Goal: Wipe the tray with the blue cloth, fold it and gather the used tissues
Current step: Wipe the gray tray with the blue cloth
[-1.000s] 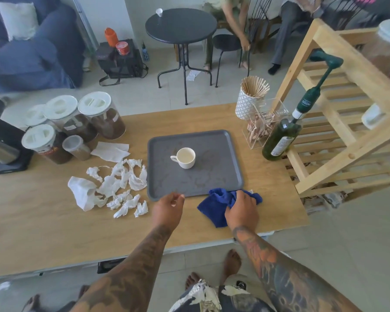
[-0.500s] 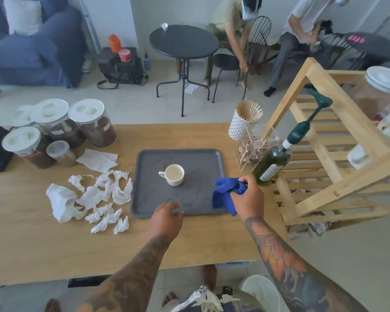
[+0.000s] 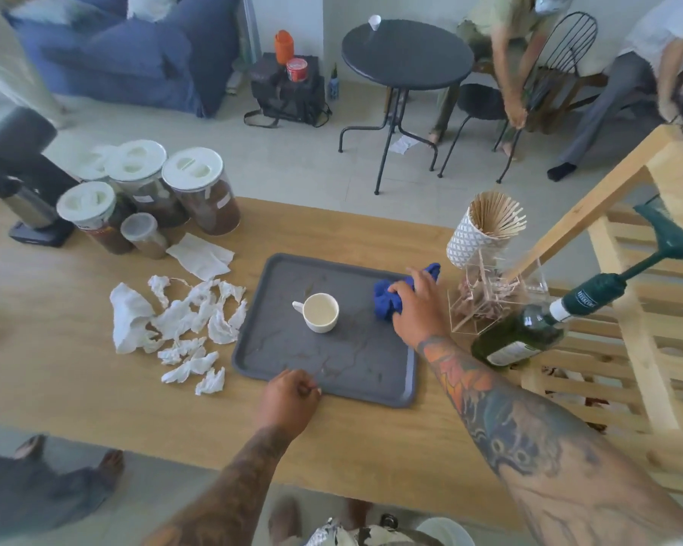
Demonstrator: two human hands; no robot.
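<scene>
A grey tray lies on the wooden table, with brown streaks on its surface and a white cup near its middle. My right hand holds the bunched blue cloth down on the tray's far right part. My left hand grips the tray's near rim with curled fingers. Several crumpled white tissues lie scattered on the table just left of the tray.
Lidded jars and a flat napkin stand at the back left. A white holder of wooden sticks, a clear box and a green bottle crowd the tray's right side, beside a wooden rack. People sit beyond.
My right hand lifted the blue cloth from the table at the tray's near right corner and carried it onto the tray's far right part. My left hand stays on the near rim.
</scene>
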